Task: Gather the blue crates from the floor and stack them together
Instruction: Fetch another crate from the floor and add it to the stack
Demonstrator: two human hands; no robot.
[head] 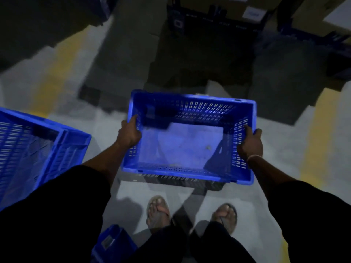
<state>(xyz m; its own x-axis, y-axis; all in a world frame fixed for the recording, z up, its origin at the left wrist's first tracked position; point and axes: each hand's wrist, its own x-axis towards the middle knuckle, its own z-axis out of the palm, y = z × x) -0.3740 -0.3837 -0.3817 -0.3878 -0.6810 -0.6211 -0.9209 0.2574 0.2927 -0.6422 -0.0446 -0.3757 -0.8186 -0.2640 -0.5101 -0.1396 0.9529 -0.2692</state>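
A blue slotted crate [188, 141] hangs in front of me above the grey floor, its opening facing up and nothing large inside. My left hand [130, 132] grips its left wall, fingers curled over the rim. My right hand [250, 143] grips the right wall the same way. A second blue crate [36, 152] is at the left edge, larger in view and partly cut off. The corner of a third blue crate [112, 243] shows at the bottom, beside my left leg.
Yellow floor stripes run at the left [57, 73] and right [317, 141]. Dark pallets and cardboard boxes [218, 21] stand ahead at the top. My sandalled feet [191, 213] are below the held crate. The scene is dim and blurred.
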